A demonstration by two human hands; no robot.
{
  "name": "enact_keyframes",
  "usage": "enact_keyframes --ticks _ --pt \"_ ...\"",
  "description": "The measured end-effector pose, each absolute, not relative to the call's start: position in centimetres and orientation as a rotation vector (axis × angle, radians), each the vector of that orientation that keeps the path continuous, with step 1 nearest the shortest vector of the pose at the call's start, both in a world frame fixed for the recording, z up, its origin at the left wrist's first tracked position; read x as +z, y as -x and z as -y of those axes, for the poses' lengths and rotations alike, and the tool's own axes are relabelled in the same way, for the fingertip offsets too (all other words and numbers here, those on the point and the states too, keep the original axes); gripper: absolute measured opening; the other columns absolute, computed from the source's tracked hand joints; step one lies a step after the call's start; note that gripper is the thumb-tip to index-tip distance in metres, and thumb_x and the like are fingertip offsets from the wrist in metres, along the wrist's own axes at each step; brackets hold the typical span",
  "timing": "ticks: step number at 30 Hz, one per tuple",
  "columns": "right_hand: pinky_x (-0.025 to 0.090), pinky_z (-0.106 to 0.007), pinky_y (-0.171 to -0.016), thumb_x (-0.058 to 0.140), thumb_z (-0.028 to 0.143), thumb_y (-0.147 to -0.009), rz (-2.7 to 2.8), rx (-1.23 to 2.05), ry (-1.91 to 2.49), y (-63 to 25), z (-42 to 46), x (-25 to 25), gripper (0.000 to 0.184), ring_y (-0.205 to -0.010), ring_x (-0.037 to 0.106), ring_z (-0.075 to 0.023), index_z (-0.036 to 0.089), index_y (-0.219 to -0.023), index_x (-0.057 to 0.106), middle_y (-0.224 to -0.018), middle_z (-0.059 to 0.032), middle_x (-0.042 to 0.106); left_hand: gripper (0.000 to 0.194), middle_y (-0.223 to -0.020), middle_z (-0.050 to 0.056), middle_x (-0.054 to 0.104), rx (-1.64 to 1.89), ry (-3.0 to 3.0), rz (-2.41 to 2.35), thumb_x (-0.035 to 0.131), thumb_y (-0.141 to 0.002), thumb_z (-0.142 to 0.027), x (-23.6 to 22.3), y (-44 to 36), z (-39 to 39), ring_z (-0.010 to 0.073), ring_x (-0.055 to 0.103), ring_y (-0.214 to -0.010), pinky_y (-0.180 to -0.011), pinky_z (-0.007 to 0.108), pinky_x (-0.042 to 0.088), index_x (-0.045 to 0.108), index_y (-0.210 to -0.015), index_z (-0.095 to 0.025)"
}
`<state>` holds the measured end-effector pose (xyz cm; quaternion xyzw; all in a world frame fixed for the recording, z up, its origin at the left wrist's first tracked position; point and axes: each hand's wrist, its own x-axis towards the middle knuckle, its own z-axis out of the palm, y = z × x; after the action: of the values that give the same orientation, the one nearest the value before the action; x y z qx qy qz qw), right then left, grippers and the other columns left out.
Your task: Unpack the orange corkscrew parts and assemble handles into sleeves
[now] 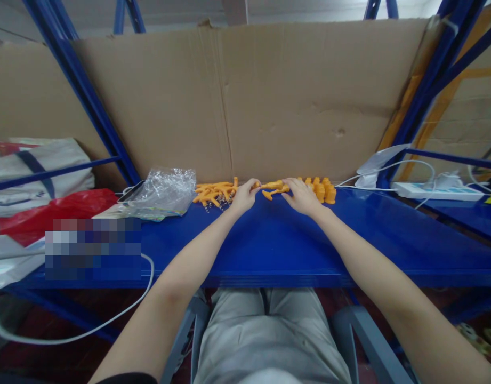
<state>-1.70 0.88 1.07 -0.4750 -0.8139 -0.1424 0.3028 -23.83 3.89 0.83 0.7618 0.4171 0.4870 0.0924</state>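
My left hand (245, 195) and my right hand (301, 196) meet at the back of a blue shelf (277, 240). Both pinch a small orange plastic piece (274, 186) held between them just above the shelf. A loose pile of orange plastic pieces (214, 193) lies directly left of my left hand. Just right of my right hand stands a tight group of orange parts (322, 189). The fingers of both hands are curled closed around the piece.
A cardboard sheet (269, 101) backs the shelf. A crumpled clear plastic bag (165, 192) lies left of the pile, with a red bag (49, 213) and a white bag (37, 165) further left. A white power strip (437, 191) with cables sits at the right.
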Motion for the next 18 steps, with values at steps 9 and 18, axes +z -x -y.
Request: enact_keyframes --ticks 9,18 --pt "0.039 -0.055 -0.104 0.041 0.029 -0.096 2.182 -0.403 1.208 0.9 -1.7 0.5 0.053 -0.134 0.045 -0.0331 0.017 -0.148 0.042 -0.146 -0.018 0.051 0.009 -0.101 0.005 0.072 1.396 -2.318 -0.956 0.052 -0.089 -0.015 0.9 23.0 -3.4 0.0179 0.068 -0.099 -0.094 0.033 0.05 0.059 -0.091 -0.019" --pt "0.04 -0.046 -0.093 0.053 0.017 -0.089 2.35 -0.473 1.372 1.3 -1.1 1.3 0.029 -0.112 0.058 -0.0316 0.014 -0.116 0.064 -0.117 -0.0175 0.067 0.009 -0.088 0.003 0.074 1.109 -2.614 -1.04 0.055 -0.085 -0.016 1.2 22.3 -1.4 0.0169 0.069 -0.084 -0.082 0.03 0.052 0.063 -0.085 -0.018"
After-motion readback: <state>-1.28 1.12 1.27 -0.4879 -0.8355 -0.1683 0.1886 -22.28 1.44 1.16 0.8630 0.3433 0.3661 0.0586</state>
